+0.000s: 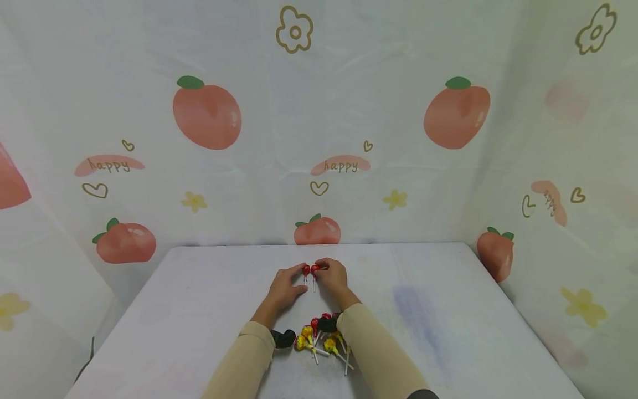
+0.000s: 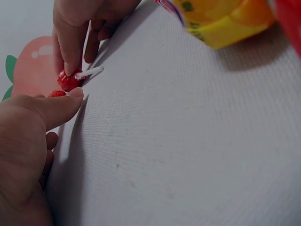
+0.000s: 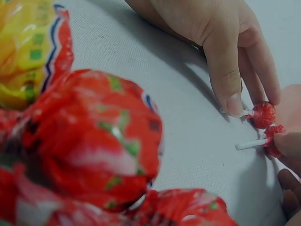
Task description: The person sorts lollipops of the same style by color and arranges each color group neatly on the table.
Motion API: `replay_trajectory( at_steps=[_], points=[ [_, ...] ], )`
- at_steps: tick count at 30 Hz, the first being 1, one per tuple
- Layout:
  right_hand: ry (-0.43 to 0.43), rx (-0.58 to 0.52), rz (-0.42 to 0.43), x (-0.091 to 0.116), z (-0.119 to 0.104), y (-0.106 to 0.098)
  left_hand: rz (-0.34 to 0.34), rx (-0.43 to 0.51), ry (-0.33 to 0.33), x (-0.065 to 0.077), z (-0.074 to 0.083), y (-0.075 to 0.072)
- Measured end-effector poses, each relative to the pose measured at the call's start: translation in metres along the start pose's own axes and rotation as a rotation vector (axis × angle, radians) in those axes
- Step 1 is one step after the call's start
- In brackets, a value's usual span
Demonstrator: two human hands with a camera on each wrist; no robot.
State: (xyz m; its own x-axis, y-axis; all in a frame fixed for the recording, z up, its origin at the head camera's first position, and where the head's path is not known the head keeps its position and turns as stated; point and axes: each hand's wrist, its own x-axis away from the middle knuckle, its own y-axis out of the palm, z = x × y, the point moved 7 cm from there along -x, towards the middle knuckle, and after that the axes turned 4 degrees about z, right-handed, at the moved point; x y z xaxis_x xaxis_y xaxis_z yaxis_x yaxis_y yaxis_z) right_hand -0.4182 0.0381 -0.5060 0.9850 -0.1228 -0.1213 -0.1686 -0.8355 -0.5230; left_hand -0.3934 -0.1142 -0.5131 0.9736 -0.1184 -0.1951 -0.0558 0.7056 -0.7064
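Head view: the thumb and forefinger of the left hand (image 1: pixel 285 288) pinch the left red lollipop (image 1: pixel 306 270), the forefinger at its wrapped head and the thumb at its white stick. Just beside it, the thumb and a fingertip of the right hand (image 1: pixel 334 275) pinch the right red lollipop (image 1: pixel 315 269) by its head. The two heads sit close together between the hands, and both sticks point back from the fingertips toward the person. In the right wrist view, the left thumb covers part of its lollipop's stick, while the right lollipop's stick shows bare. How the remaining right fingers lie is partly hidden, so I cannot tell fully.

Behind the fingers, on the person's side, a black wrist device (image 1: pixel 284 338) is on the left wrist and another black device (image 1: pixel 327 323) on the right. Between and below the wrists, well apart from the fingertips, lies a loose pile with yellow lollipops (image 1: pixel 330 346) and red lollipops (image 1: pixel 314 322), some sticks crossing. Farther back come the beige sleeves (image 1: pixel 239 363). Under everything spreads the white table (image 1: pixel 199 310), with a bluish smudge (image 1: pixel 418 318) to the right of the fingers. Beyond the fingertips rises a pale backdrop (image 1: pixel 269 111) printed with peaches.
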Motion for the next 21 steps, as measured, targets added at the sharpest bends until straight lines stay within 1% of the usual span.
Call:
replay_trajectory(
  at_steps=[7,13,15,21],
  points=[
    [-0.028,-0.01,-0.011,-0.001,-0.002,-0.002,0.004,0.007,0.016,0.0,0.001,0.0],
    [0.005,-0.062,-0.043,-0.001,-0.003,-0.005,-0.002,-0.009,0.001,-0.001,0.0,0.0],
    [0.008,-0.058,-0.054,-0.001,-0.002,-0.006,-0.005,-0.007,-0.007,-0.002,-0.001,0.0],
    [-0.015,-0.057,-0.082,-0.002,-0.005,-0.014,-0.005,-0.009,-0.004,-0.001,0.0,0.001]
  ],
)
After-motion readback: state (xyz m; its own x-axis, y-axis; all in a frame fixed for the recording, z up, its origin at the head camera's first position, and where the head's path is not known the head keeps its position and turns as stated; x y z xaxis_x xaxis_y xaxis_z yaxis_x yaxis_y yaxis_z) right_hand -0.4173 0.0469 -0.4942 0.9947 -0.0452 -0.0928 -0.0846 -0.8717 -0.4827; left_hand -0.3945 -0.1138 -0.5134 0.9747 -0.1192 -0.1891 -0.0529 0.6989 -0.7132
